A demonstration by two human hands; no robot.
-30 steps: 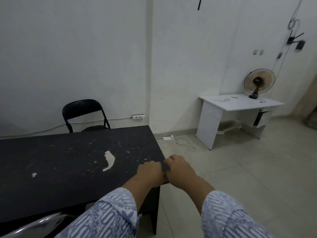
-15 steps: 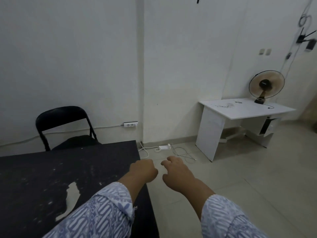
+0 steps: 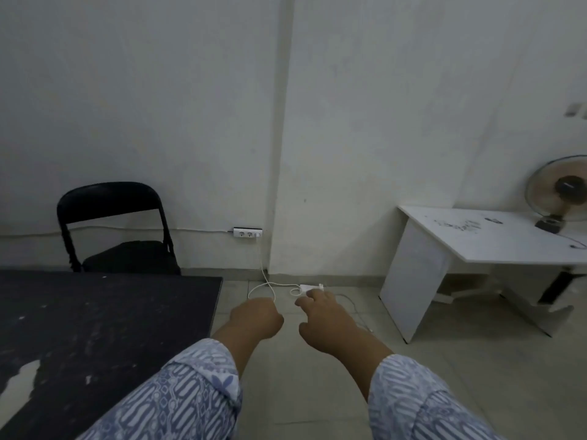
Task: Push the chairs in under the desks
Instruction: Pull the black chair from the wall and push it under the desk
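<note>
Black folding chair [image 3: 117, 236], left of frame, beyond the dark bench [image 3: 95, 328], seat showing past its edge; we judge it unpushed; left hand [image 3: 256, 317] fisted, right hand [image 3: 324, 319] loosely curled, both empty at centre frame, free, we judge, for that chair.

Dim, flat indoor light; soft motion blur, wide-angle bowing at edges.

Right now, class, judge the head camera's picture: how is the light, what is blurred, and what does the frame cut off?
Head view: dim, flat, greyish light, no glare; soft shadow under the white desk; whole frame slightly soft, the fan most blurred; fan cropped by the right edge, black desk by the left and bottom.
</note>
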